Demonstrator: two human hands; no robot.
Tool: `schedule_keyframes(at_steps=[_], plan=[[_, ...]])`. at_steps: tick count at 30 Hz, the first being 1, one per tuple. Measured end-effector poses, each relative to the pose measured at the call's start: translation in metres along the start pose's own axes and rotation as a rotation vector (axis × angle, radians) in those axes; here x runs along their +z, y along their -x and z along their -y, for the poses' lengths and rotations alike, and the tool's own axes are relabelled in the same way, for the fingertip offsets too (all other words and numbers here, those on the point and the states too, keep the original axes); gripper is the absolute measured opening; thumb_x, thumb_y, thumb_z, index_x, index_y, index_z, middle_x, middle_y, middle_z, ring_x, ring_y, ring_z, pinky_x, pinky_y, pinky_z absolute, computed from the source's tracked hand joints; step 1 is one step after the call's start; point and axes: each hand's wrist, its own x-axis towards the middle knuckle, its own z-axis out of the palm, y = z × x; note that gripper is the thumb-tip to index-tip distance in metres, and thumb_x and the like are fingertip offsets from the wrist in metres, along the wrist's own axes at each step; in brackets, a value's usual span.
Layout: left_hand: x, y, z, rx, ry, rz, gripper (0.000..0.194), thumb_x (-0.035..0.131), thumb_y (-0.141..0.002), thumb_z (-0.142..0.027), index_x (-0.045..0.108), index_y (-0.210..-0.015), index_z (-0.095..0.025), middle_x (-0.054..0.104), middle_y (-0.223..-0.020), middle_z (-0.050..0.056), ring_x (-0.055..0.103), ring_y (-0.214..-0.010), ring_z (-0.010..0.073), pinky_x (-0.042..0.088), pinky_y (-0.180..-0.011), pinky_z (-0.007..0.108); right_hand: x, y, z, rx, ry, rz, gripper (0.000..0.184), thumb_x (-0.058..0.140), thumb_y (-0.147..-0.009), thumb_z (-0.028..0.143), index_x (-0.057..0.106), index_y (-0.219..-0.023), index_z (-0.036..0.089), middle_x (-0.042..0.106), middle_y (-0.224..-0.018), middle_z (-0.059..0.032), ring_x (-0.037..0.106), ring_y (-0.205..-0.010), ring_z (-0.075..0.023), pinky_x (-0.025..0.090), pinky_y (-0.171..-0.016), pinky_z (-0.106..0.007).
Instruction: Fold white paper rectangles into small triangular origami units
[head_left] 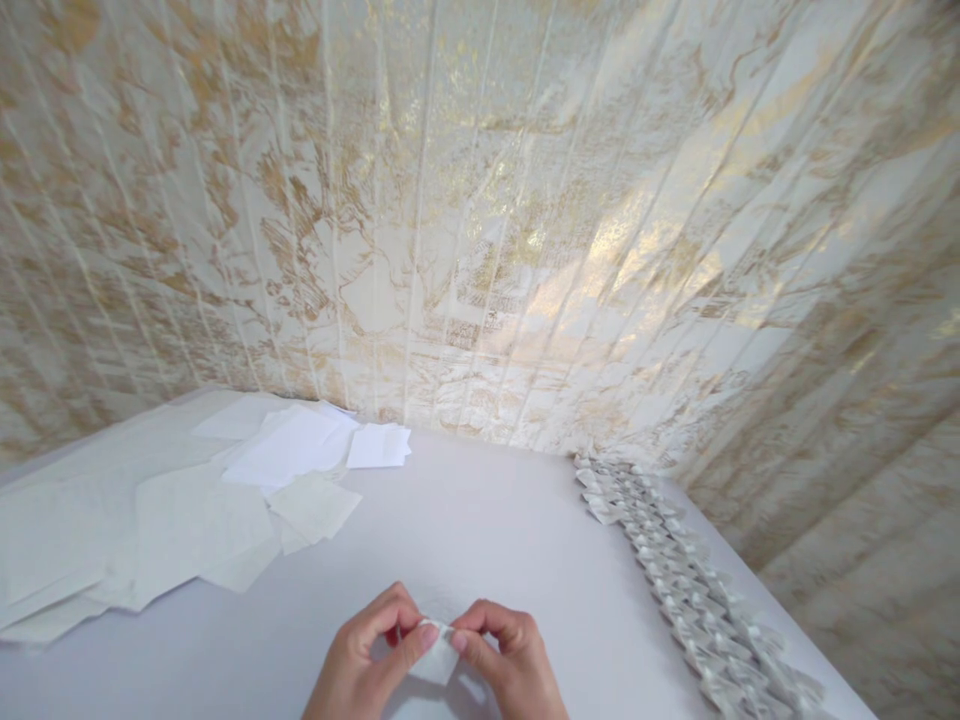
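Between both hands is a small folded piece of paper (436,662), whitish-grey, held just above the white table (480,530) near its front. My left hand (375,645) pinches its upper left corner between thumb and forefinger. On the other side my right hand (510,650) grips the upper right corner in the same way. The fingertips cover part of the top edge, so the exact folds there are hard to make out.
Loose paper sheets (202,520) lie overlapping on the left, with brighter white sheets (292,445) and a small stack of paper squares (377,446) behind. Rows of folded paper pieces (675,570) run along the right edge. A gold-patterned curtain (450,220) hangs behind the table.
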Motion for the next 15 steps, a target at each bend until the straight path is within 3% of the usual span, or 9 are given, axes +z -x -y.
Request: schedule_keyframes(at_steps=[4, 7, 11, 15], plan=[[-0.002, -0.006, 0.003, -0.081, 0.048, 0.085, 0.045, 0.058, -0.084, -0.059, 0.051, -0.064, -0.021, 0.04, -0.066, -0.006, 0.042, -0.064, 0.0156, 0.034, -0.062, 0.025, -0.003, -0.001, -0.002, 0.033, -0.044, -0.024, 0.039, 0.077, -0.071, 0.054, 0.073, -0.063, 0.016, 0.064, -0.057, -0.0022, 0.052, -0.059, -0.0155, 0.041, -0.062, -0.027], [-0.004, -0.008, -0.001, -0.042, -0.001, 0.117, 0.039, 0.06, -0.084, -0.055, 0.059, -0.07, -0.02, 0.049, -0.071, -0.004, 0.048, -0.07, 0.0173, 0.035, -0.067, 0.026, -0.007, -0.003, -0.005, 0.051, -0.086, -0.082, 0.045, 0.076, -0.07, 0.058, 0.07, -0.061, 0.015, 0.062, -0.057, -0.0018, 0.05, -0.059, -0.015, 0.039, -0.061, -0.026], [-0.007, -0.007, -0.01, 0.015, -0.122, 0.058, 0.038, 0.056, -0.09, -0.047, 0.054, -0.063, -0.021, 0.051, -0.071, -0.003, 0.052, -0.071, 0.0177, 0.037, -0.068, 0.025, -0.01, -0.004, -0.006, 0.043, -0.084, -0.1, 0.046, 0.075, -0.071, 0.059, 0.068, -0.062, 0.015, 0.061, -0.058, -0.0015, 0.048, -0.06, -0.0151, 0.038, -0.062, -0.027], [-0.011, -0.006, -0.011, 0.153, -0.239, -0.016, 0.032, 0.054, -0.094, -0.041, 0.057, -0.068, -0.023, 0.053, -0.075, -0.002, 0.056, -0.074, 0.0182, 0.04, -0.07, 0.024, -0.011, -0.003, -0.006, 0.028, -0.046, -0.105, 0.044, 0.075, -0.074, 0.057, 0.069, -0.062, 0.016, 0.058, -0.057, -0.0005, 0.047, -0.06, -0.0148, 0.038, -0.063, -0.028]])
